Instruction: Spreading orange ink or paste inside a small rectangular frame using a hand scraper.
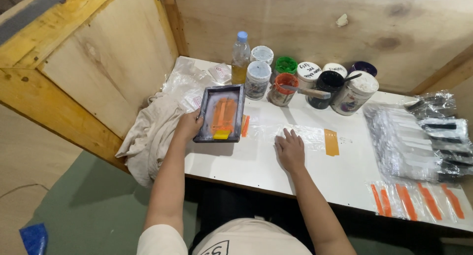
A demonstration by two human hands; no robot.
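At a white counter (256, 169) boxed in by plywood walls, a person's right hand (290, 149) lies flat, fingers spread, on a clear plastic bag (295, 135) near the front edge, while the left hand (188, 125) grips the left side of a small dark-framed printing screen (220, 113) smeared with orange ink, a yellow squeegee (221, 134) resting at its near end. An orange printed strip (245, 126) shows just right of the screen, and an amber rectangle (331, 142) lies just beyond the bag's right end. At the near right corner, printed bags (419, 201) carry a row of slanted orange bars; behind them a stack of clear bags (419, 141) with dark strips fills the right edge. A crumpled beige cloth (150, 134) hangs over the left edge beside the left hand, with loose plastic wrap (189, 82) behind it. Bare counter lies open between the right hand and the stack and along the front edge. Farther back stands a cluster of ink jars (315, 82): white-lidded round tubs, one open with orange ink holding a wooden-handled tool (310, 92), one open with black, one green-lidded and one purple, plus a clear bottle (240, 58) of yellowish liquid with a blue cap. The labels are white with handwriting.
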